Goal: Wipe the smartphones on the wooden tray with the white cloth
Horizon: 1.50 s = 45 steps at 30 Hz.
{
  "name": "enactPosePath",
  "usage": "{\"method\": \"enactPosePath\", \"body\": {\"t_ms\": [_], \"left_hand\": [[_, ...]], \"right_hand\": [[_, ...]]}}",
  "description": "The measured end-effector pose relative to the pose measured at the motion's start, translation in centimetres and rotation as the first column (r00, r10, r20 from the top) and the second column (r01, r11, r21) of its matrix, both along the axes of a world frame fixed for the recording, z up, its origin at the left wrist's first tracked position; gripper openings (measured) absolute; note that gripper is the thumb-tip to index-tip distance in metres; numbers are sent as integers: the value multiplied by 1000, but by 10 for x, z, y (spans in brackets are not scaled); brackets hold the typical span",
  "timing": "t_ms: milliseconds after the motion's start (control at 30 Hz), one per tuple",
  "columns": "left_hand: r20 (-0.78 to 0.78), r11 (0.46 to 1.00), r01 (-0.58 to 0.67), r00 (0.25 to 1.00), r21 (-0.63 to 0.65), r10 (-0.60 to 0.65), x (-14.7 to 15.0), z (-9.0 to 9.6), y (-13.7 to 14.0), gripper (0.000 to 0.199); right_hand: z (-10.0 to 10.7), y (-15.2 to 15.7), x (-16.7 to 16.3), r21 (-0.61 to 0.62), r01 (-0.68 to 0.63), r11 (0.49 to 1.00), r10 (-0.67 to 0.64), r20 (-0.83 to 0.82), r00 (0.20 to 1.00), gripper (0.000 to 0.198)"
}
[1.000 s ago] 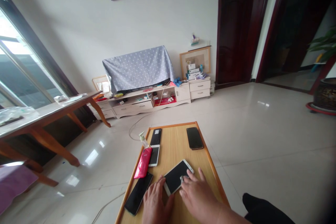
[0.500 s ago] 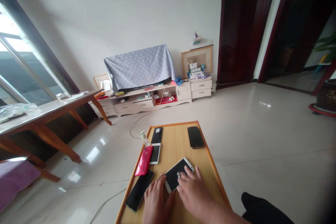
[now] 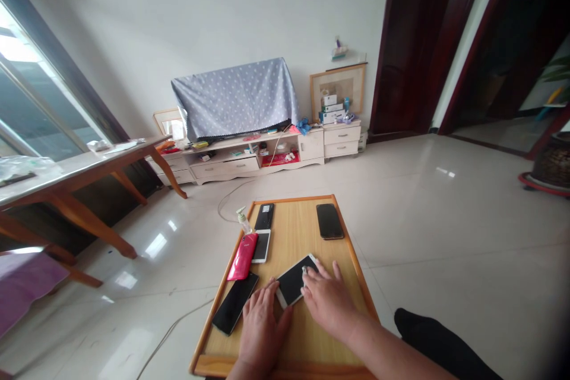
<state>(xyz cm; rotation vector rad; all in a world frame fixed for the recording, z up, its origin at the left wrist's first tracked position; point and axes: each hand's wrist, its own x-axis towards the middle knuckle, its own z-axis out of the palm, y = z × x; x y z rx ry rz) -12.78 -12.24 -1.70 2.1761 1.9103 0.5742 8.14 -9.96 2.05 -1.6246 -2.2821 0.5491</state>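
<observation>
A white smartphone with a dark screen lies slanted on the small wooden table. My left hand grips its near-left end, fingertips at one corner and thumb by the lower edge. My right hand is closed on the phone's right side, with some fingers over the screen. Something small and silvery shows at a right finger; I cannot tell whether it is a ring. Left of my left hand lies a black phone. Beyond it are a pink phone and a white-framed phone partly under it.
At the table's far left are another black phone and a pump bottle. A dark phone lies far right. A TV cabinet with a cloth-covered object stands by the wall. A long table is at left.
The view has tilted downward, so the near edge of the table now shows and the wall clock has nearly left the frame. Both hands stay on the white smartphone.
</observation>
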Motion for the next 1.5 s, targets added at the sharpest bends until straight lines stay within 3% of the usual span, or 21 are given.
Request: {"method": "enactPosePath", "body": {"t_ms": [167,233,400,467,600,667,733,867,1000,1067,1133,1200,1267,1333,1400,1500], "left_hand": [[4,1000,-1,1000,-20,1,-1,0,0,54],[1,1000,-2,1000,-23,2,-1,1,0,54],[2,1000,-5,1000,-16,5,1,4,-1,53],[6,1000,-5,1000,-11,5,1,4,-1,54],[4,1000,1,1000,-17,-1,-2,0,-1,56],[0,1000,6,1000,-30,-6,-4,-3,-1,60],[-1,999,10,1000,-32,-10,-4,-3,-1,62],[6,1000,6,1000,4,-6,-3,0,-2,53],[20,1000,3,1000,25,-3,-2,2,-1,52],[25,1000,4,1000,24,-5,-3,0,-1,54],[28,1000,3,1000,11,-3,-5,-4,0,56],[28,1000,5,1000,-10,-5,-7,-6,0,61],[28,1000,5,1000,-20,-4,-8,-7,0,63],[27,1000,1,1000,-13,-1,-7,-6,0,60],[26,1000,-4,1000,2,4,-6,-4,-1,58],[28,1000,-14,1000,11,14,-4,-2,-2,59]], "right_hand": [[3,-23,-18,42,-206,978,208,-67,976,47],[2,-15,-12,19,-166,986,167,-51,985,47],[-3,21,14,-2,88,996,-88,34,996,47],[-4,22,11,18,114,993,-115,46,992,48],[-4,-7,-17,53,-57,997,58,-13,998,50],[-2,-22,-30,64,-193,979,196,-51,979,49],[0,-27,-33,68,-247,967,251,-67,966,48],[0,2,-15,18,-69,997,70,-19,997,49],[-1,26,-4,-11,118,993,-117,78,990,51],[1,18,-12,-12,63,998,-62,64,996,51],[3,0,-26,1,-84,996,84,3,996,51],[5,-16,-37,31,-243,969,245,-70,967,50],[5,-19,-40,54,-302,952,306,-99,947,49],[3,-7,-34,43,-225,973,227,-66,972,49],[-1,15,-23,18,-61,998,61,3,998,50],[-5,38,-13,1,131,991,-131,74,989,52]]}}
